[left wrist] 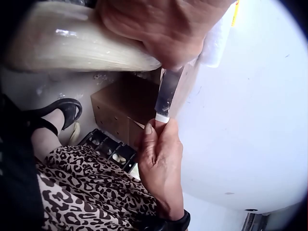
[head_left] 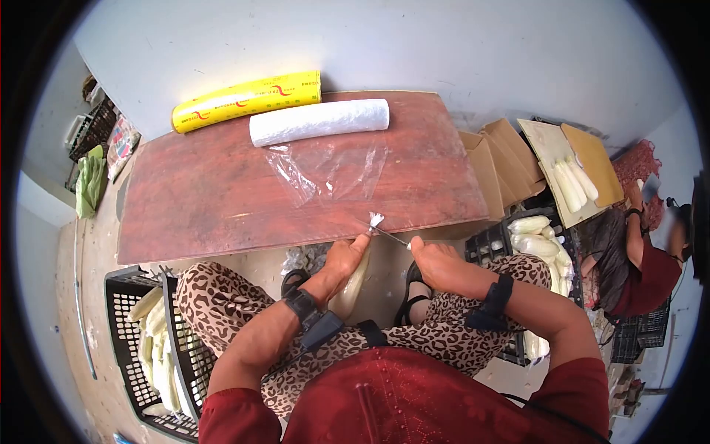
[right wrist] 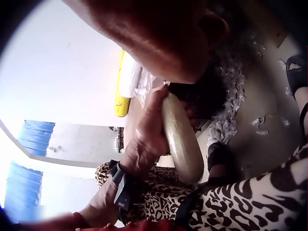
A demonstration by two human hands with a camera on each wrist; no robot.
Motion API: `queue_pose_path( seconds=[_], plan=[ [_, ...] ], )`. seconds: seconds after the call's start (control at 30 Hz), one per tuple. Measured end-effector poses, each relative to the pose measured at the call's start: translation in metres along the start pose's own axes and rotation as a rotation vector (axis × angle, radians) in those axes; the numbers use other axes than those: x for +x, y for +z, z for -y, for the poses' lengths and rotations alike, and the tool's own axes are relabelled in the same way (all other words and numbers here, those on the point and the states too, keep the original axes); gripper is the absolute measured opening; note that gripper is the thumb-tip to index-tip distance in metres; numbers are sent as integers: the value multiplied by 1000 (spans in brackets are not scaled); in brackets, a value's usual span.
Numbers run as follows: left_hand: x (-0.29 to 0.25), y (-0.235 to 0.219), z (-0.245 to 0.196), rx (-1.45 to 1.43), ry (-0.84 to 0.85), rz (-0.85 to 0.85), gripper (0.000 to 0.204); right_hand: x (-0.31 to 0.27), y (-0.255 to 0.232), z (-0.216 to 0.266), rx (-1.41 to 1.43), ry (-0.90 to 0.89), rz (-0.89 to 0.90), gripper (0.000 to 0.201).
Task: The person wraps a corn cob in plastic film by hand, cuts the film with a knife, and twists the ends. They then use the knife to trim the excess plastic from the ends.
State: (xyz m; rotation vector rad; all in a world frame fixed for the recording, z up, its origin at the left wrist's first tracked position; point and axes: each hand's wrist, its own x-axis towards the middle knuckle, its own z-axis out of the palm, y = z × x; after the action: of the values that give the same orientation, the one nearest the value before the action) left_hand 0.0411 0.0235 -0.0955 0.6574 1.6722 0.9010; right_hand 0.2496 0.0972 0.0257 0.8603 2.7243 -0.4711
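A long pale vegetable (right wrist: 180,137) in clear plastic film hangs upright below the table's front edge. My left hand (head_left: 345,259) grips its upper end, thumb near the top. Above that thumb sticks out a bunched white tuft of film (head_left: 376,220). The right hand (head_left: 440,265) holds a knife (left wrist: 167,91) by its handle, thumb along it. Its flat blade reaches across to the film just above the left hand. In the right wrist view the right hand (right wrist: 159,38) hides the blade.
On the reddish table (head_left: 200,200) lie a white film roll (head_left: 318,122), its loose sheet pulled forward, and a yellow roll (head_left: 244,102). Crates of pale vegetables (head_left: 159,348) flank my legs. Cardboard boxes (head_left: 510,163) stand right, near another person (head_left: 643,266). Film scraps (right wrist: 228,108) litter the floor.
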Motion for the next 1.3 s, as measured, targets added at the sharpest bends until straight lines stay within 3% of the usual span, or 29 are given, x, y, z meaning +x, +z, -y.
queue_pose_path(
  seconds=[0.37, 0.57, 0.67, 0.87, 0.97, 1.07, 1.17, 1.3],
  plan=[
    [-20, -1, -18, -150, -23, 60, 58, 39, 0, 18, 30, -5, -22, 16],
    [-19, -5, -17, 121, 93, -22, 67, 17, 6, 15, 30, 21, -30, 16],
    [-12, -6, -12, 99, 20, 26, 71, 0, 13, -3, 31, 32, -29, 18],
    [-25, -8, -3, 74, 112, 20, 72, -9, 18, -23, 67, 104, -43, 20],
    [-31, -10, 3, 53, 115, 58, 67, -6, 19, -25, 131, 79, -203, 20],
    [-43, -17, -1, -147, 67, 172, 54, 1, 15, -25, 127, 108, -288, 19],
    [-72, -25, -35, -264, -4, 228, 48, 5, 8, -24, 87, 177, -156, 13],
    [-84, -49, -60, -341, 106, 396, 46, 2, 9, -31, 17, -141, -143, 14]
  ],
)
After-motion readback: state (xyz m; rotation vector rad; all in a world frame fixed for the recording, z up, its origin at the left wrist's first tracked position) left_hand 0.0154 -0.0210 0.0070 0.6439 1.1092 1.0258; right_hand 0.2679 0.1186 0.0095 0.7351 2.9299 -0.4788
